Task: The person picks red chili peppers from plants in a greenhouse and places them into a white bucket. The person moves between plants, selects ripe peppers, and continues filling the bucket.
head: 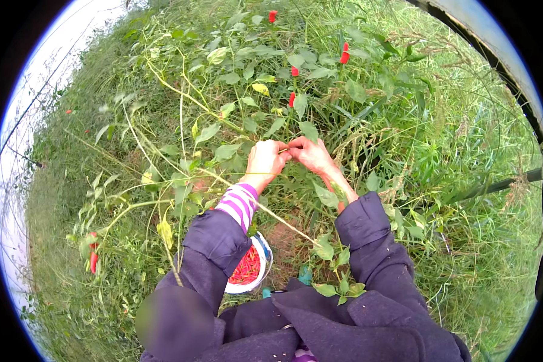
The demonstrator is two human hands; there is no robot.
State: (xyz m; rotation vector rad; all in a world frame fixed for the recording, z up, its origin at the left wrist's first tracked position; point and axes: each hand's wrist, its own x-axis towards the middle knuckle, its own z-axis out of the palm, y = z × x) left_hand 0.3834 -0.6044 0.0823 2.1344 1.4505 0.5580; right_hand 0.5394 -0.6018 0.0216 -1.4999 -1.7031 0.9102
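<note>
My left hand (pixel 266 164) and my right hand (pixel 316 157) meet in front of me among the leaves of a chili pepper plant (pixel 228 151). Thumbs and forefingers are pinched together at the tips. Between them shows a bit of thin green stem (pixel 284 150); the fingers hide the rest of it. Just beyond my hands, a red chili pepper (pixel 292 99) points upward, with another red chili (pixel 295 71) behind it. Below my left forearm stands a white bucket (pixel 266 267) holding many picked red chilies (pixel 246 269), partly covered by my sleeve.
A long pale branch (pixel 280 219) crosses below my hands towards my right sleeve. More red chilies (pixel 345 53) grow farther off, and others (pixel 93 262) hang at left. Tall grass (pixel 461 181) fills the right side. A dark bar (pixel 502 184) juts in there.
</note>
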